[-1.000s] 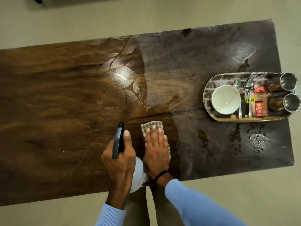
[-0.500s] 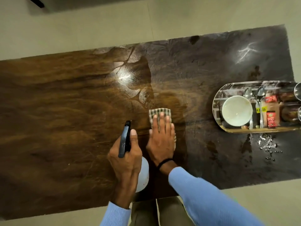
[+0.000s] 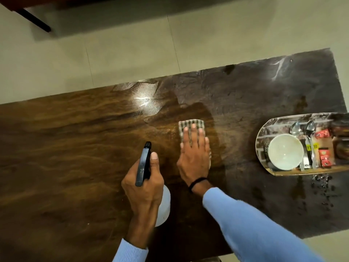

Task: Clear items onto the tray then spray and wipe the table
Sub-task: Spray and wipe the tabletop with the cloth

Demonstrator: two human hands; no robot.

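Wood-grain surfacing covers the table (image 3: 56, 157). Its left portion shows brown and matt. A glare patch lies near the far edge at centre.

1. Left hand (image 3: 145, 188): the fingers are curled round the neck of the spray bottle (image 3: 143, 163), and the thumb lies along the black trigger head. The nozzle points away from the person. The white body hangs below the fist at the near edge of the table. Held this way, the bottle is ready for another spray without being set down.

2. Right hand (image 3: 194, 156): the fingers are straight and slightly spread, pressing flat on the checked cloth (image 3: 190, 124). The cloth lies on the middle of the table, and only its far part shows beyond the fingertips. A flat palm spreads pressure over the whole cloth, which suits a wiping stroke.

3. Metal tray (image 3: 257, 144): it stands at the right end, well apart from both hands. It carries a white bowl (image 3: 285, 151), spoons (image 3: 295, 127) and red sachets (image 3: 324, 156). Clearing therefore appears complete, and parking the load at one end frees the rest of the surface.

4. Droplets (image 3: 321, 178): they lie on the table just beside the tray's near rim. This area is judged not yet wiped.
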